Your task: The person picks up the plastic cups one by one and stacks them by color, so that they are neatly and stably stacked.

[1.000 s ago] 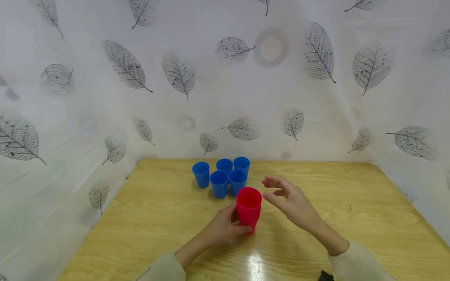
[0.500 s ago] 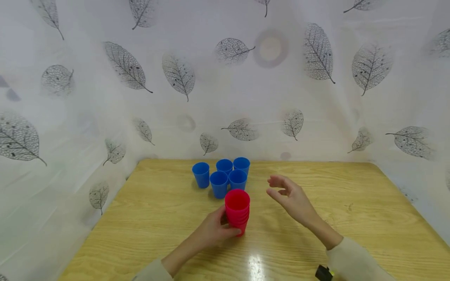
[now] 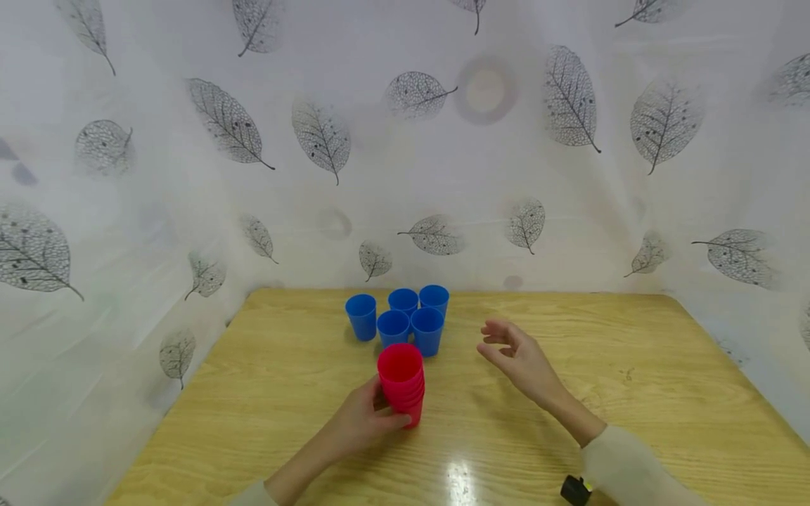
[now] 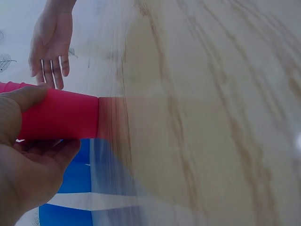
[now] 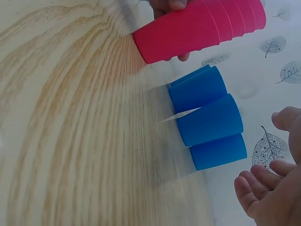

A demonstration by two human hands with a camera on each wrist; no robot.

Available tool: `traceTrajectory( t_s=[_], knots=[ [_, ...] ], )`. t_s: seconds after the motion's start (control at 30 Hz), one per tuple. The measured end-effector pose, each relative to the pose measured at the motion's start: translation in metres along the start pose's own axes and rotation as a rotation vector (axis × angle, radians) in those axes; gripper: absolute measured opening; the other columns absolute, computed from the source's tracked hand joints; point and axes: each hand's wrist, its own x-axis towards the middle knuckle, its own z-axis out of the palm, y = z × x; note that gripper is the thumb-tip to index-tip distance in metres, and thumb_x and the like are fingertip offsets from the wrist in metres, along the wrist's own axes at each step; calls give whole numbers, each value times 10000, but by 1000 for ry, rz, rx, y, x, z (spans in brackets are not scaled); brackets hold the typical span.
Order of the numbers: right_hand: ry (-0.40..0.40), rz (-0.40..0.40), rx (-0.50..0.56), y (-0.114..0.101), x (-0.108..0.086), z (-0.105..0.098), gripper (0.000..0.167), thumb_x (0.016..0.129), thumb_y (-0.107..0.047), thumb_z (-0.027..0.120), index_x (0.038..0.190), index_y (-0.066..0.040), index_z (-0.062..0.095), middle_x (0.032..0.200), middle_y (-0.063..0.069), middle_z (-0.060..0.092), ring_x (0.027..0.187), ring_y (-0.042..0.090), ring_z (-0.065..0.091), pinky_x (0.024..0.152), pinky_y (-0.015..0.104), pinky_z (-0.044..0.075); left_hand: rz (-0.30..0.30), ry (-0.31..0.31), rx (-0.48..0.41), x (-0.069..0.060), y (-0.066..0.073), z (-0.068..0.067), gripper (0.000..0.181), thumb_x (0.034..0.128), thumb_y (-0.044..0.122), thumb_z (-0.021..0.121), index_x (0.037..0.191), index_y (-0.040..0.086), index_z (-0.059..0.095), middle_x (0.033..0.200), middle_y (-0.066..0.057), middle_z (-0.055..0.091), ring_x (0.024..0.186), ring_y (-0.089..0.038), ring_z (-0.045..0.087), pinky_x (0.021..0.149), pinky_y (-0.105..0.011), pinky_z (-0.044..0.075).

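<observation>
A stack of several nested red cups [image 3: 402, 383] stands upright in front of the blue cups, gripped low down by my left hand [image 3: 361, 422]. In the left wrist view the left hand's [image 4: 33, 165] thumb and fingers wrap the red cup [image 4: 70, 113]. My right hand [image 3: 522, 358], fingers relaxed and touching nothing, hovers over the table right of the cups. The right wrist view shows the stack [image 5: 197, 28] with its nested rims, and the right hand [image 5: 277, 197] beside several blue cups [image 5: 211, 120].
Several blue cups [image 3: 427, 334] stand upright, mouths up, toward the back of the wooden table [image 3: 285, 351]; one [image 3: 362, 318] is at their left end. A small black object [image 3: 576, 490] lies by the right sleeve. Leaf-patterned sheeting [image 3: 443, 161] surrounds the table's back and sides.
My left hand has moved left with the red stack, which now partly covers a front blue cup. The right hand has shifted slightly right, away from the stack.
</observation>
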Motion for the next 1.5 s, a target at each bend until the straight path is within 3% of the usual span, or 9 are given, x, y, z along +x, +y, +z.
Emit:
traceTrajectory(
  t_s=[0.17, 0.33, 0.93, 1.27, 1.5],
  knots=[
    [3, 3, -5, 2, 4, 2, 518, 1014, -178, 690, 1434, 64, 510, 1355, 247, 606, 1216, 355, 612, 955, 300, 540, -3, 15, 18, -3, -2, -6, 562, 877, 70, 819, 1362, -22, 550, 1313, -173, 648, 1224, -385, 626, 1038, -529, 521],
    [10, 9, -13, 4, 8, 5, 524, 1007, -180, 700, 1429, 71, 515, 1352, 264, 605, 1206, 361, 619, 970, 364, 549, -7, 44, 31, -5, -6, -14, 550, 880, 78, 819, 1350, -23, 553, 1297, -165, 655, 1216, -383, 629, 1035, -525, 524],
    [9, 46, -11, 10, 21, 13, 551, 1005, -203, 706, 1428, 86, 504, 1354, 276, 602, 1213, 377, 614, 1018, 534, 518, -114, 232, 47, -14, -19, -53, 562, 875, 88, 828, 1356, -15, 555, 1261, -133, 667, 1162, -326, 645, 1018, -507, 538],
    [-14, 54, -15, 15, 31, 20, 573, 1005, -211, 706, 1444, 84, 486, 1367, 280, 591, 1227, 378, 606, 1019, 517, 526, -108, 284, 104, -12, -26, -78, 553, 899, 107, 810, 1364, -11, 536, 1264, -143, 657, 1143, -301, 641, 993, -452, 556],
    [-20, 64, -26, 15, 36, 21, 593, 995, -206, 716, 1458, 76, 474, 1376, 276, 586, 1231, 376, 599, 1019, 526, 521, -144, 327, 148, -10, -31, -92, 543, 923, 102, 782, 1368, -39, 504, 1280, -200, 643, 1161, -354, 629, 989, -476, 558]
  ],
)
